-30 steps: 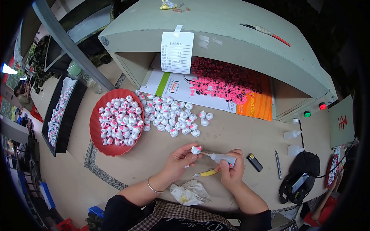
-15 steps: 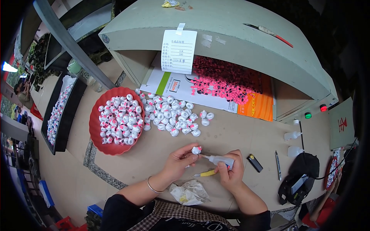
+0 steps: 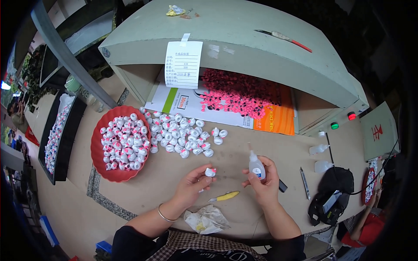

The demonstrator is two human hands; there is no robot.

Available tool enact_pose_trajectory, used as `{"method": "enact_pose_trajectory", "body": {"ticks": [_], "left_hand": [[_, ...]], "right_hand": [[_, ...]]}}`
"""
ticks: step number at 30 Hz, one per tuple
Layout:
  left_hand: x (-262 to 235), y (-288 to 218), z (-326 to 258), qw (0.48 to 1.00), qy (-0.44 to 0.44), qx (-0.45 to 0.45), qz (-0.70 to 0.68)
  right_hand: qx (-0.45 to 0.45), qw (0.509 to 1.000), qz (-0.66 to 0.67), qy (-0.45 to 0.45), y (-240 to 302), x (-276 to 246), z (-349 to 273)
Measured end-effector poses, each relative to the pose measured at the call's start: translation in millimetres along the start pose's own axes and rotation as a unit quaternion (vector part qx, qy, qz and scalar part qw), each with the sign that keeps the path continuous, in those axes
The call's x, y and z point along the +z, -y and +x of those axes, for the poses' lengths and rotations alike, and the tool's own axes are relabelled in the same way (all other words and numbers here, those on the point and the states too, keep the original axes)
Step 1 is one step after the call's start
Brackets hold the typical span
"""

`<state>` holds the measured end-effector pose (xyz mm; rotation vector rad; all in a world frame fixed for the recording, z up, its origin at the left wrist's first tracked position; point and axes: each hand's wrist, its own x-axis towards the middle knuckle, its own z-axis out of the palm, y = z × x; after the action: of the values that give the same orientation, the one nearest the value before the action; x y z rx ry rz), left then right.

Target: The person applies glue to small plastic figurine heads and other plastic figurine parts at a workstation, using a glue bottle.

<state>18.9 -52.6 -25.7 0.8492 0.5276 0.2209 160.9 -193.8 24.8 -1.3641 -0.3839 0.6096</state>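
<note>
Your left hand (image 3: pixel 190 186) grasps a small white piece (image 3: pixel 210 172) with pink on it, pinched between thumb and fingers above the desk (image 3: pixel 165 185). A bit of white also shows lower in that hand, too small to make out. Your right hand (image 3: pixel 266 185) is closed around a squeeze bottle (image 3: pixel 257 167), thumb across its front, with the thin nozzle pointing up. The bottle is well apart from the white piece, to its right.

Between and below your hands lies a tool with a yellow handle (image 3: pixel 228 196), and nearer to you a crumpled white wrapper (image 3: pixel 206 219). A black object (image 3: pixel 282 186) sits beside your right hand, partly hidden by it. Further right you have a slim silver tool (image 3: pixel 305 183), two more bottles (image 3: pixel 319 149) and a black bag (image 3: pixel 341 182).

To your left stands a red scalloped bowl (image 3: pixel 114 176) full of similar white and pink pieces; a loose heap (image 3: pixel 180 132) of them lies just beside it. Beyond, an open-fronted cabinet (image 3: pixel 244 48) shelters many pink and black bits (image 3: pixel 237 104) on a printed sheet (image 3: pixel 167 104). A card (image 3: pixel 183 65) hangs taped to its front, and a red-handled brush (image 3: pixel 285 40) rests on top.
</note>
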Motion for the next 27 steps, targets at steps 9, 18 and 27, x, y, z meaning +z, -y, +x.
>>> {"method": "enact_pose_trajectory", "body": {"ticks": [9,18,27], "left_hand": [[-0.5,-0.9,-1.1,1.000,0.025,-0.006,-0.012],[1.5,-3.3,-0.3,0.997,0.038,0.049,0.047],[-0.9,-1.6,-1.9,0.993,0.053,0.074,0.080]], "right_hand": [[-0.249,0.855,-0.454,-0.037,-7.8,-10.4,111.0],[-0.126,0.739,-0.659,0.070,-2.9,-2.0,170.2],[-0.079,0.919,-0.385,0.025,24.1,-13.1,93.8]]}}
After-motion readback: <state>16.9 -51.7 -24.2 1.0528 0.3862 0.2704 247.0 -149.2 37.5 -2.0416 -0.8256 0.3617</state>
